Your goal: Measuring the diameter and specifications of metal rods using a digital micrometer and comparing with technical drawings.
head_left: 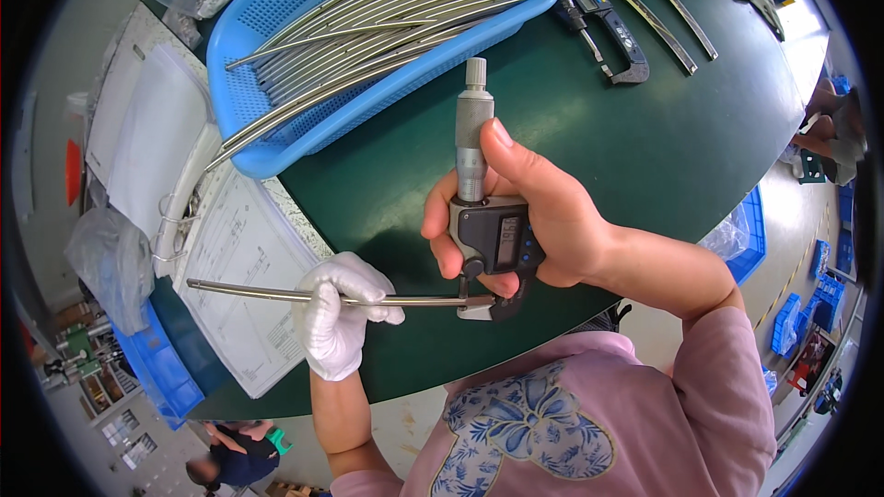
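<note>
My left hand [339,313], in a white glove, is closed around a thin metal rod [253,291] that lies roughly level across my front. In my bare right hand [543,212] is a digital micrometer [474,143], held upright with its thimble at the top and its small display facing up. My right thumb rests against the thimble, and the fingers wrap the frame. The rod's right end sits between the micrometer's jaws, below the display. A blue plastic basket [368,101] beyond my hands holds several more metal rods [378,23].
A second digital micrometer [608,32] lies on the green table [681,147] at the far right, beside two long metal strips [668,0]. Papers with drawings [249,285] lie on the left, near clear plastic bags [110,258]. Blue bins stand beyond the table edges. Other people are in the background.
</note>
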A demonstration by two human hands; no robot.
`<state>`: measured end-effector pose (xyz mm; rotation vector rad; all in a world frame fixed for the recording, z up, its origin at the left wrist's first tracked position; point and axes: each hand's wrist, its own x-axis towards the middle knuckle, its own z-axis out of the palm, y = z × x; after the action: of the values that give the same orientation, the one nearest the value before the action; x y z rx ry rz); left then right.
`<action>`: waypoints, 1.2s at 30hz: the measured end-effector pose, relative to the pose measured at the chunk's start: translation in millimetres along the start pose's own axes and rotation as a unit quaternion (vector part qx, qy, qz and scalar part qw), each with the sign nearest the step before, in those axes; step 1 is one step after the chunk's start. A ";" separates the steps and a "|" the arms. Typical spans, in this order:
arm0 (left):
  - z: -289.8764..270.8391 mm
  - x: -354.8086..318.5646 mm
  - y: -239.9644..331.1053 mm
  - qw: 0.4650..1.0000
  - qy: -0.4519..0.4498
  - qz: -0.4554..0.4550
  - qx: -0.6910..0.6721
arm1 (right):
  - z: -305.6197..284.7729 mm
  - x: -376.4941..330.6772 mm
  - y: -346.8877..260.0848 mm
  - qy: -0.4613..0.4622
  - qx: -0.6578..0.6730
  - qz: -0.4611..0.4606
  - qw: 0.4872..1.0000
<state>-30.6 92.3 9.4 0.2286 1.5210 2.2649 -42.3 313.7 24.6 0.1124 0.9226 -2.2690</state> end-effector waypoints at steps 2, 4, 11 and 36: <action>-0.9 0.2 -0.4 1.000 -0.008 -0.002 -0.005 | 2.5 -0.8 -1.5 0.015 -0.006 0.000 1.000; 0.0 -0.1 -0.5 1.000 -0.015 -0.003 -0.010 | 3.1 -2.2 -3.6 0.004 0.010 0.015 1.000; 10.1 1.1 -4.8 0.999 -0.023 -0.032 0.002 | -1.0 -1.3 0.4 -0.013 0.076 0.028 0.997; 17.4 4.0 -1.4 0.999 0.023 -0.015 -0.027 | -1.5 -0.9 -0.7 -0.023 0.049 0.005 0.999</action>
<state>-27.8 109.2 14.6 0.1371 1.4733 2.2993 -42.3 315.5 24.1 0.1068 0.7863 -2.2973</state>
